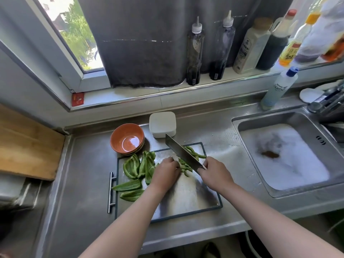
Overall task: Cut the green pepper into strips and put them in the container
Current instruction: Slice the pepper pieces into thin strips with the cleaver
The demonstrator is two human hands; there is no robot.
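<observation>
Now the right hand [214, 174] grips the broad steel cleaver [182, 152]; the left hand [165, 172] holds the green pepper piece [183, 165], curled fingers just beside it, so a slip could nick them.

I record a steel surface [83, 183] bearing a metal cutting board [186, 192]; stacked orange bowls [127, 139] and a white container [162, 123] stand just behind it, a detergent bottle [279, 88] beside the sink [270, 119].

Steel worktop [83, 183]: cutting board [186, 194] beside sink [270, 117]. Right hand [214, 174] grips cleaver [181, 152], blade tilted over board. Left hand [165, 173], fingers bent, holds pepper piece [183, 164] just beside blade. Uncut pepper halves [132, 166] at board's left; cut strips [195, 154] beyond blade. Orange bowl [127, 139], white container [162, 123] behind board.
</observation>
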